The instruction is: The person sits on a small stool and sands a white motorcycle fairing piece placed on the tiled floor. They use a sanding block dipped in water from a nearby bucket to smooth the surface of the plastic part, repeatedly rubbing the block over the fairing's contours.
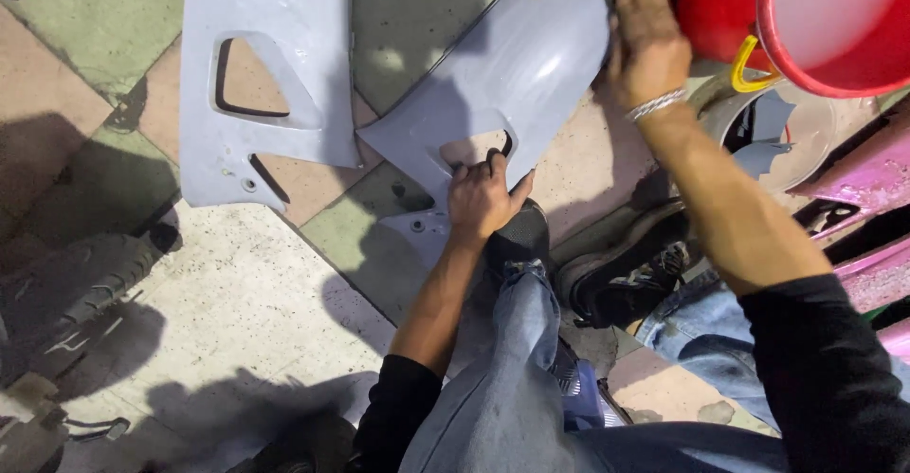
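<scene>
— Both hands are on the same grey fairing panel [512,75], right?

— Yes. Left hand [482,198] grips the panel's lower end, fingers curled over the rim of the cut-out there, thumb out to the side. Right hand [647,37] lies flat on the panel's upper end, fingers together and pressing down; something small may sit under the fingertips, but I cannot tell what. A silver bracelet [654,105] circles that wrist.

— Where does the panel lie?

— On the tiled floor [237,293], slanting from the person's shoe [517,236] up toward the red bucket [834,27].

— Any containers?

— Two red ones, just right of the panel's upper end. The nearer bucket has a pale, cloudy inside; whether that is liquid or a bare wall I cannot tell. Behind it sits a second red vessel [711,4], its inside hidden. A yellow handle clip [749,65] shows between them.

— What else lies around the panel?

— A second grey panel [275,56] to its left, the two nearly touching at a corner. Pink panels [867,198], at least two, to the right, below the bucket. A round grey part [768,136] lies just beside the right forearm.

— Anything in the way?

— The person's own legs in blue jeans [512,359] and two dark shoes crowd the panel's lower end.
</scene>
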